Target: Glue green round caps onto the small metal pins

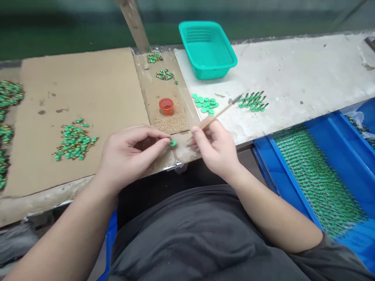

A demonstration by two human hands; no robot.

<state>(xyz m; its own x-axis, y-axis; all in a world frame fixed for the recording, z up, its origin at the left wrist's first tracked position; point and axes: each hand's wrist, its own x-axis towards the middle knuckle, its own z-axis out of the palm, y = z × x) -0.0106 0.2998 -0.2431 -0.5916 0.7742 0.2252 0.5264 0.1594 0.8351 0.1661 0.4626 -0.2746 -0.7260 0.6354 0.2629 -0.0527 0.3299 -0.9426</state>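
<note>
My left hand (131, 152) is closed in a pinch at the table's front edge, thumb and forefinger on a small figurine with a round green base (172, 143). Just right of it, my right hand (215, 146) grips a thin wooden brush (218, 114) whose dark end points up and away; its lower end sits near the fingertips, smeared by motion. Beyond the hands stands a small red cup (166, 105) on a speckled board. Loose green discs (205, 103) lie farther right, beside rows of figurines standing on green bases (252, 101).
A turquoise basket (209, 54) stands at the back. Piles of small green-and-gold pieces (74, 141) lie on cardboard (114, 93) at left, with more at the far left edge (8, 93). Below the table at right, blue trays (336, 136) hold dense rows of green pieces.
</note>
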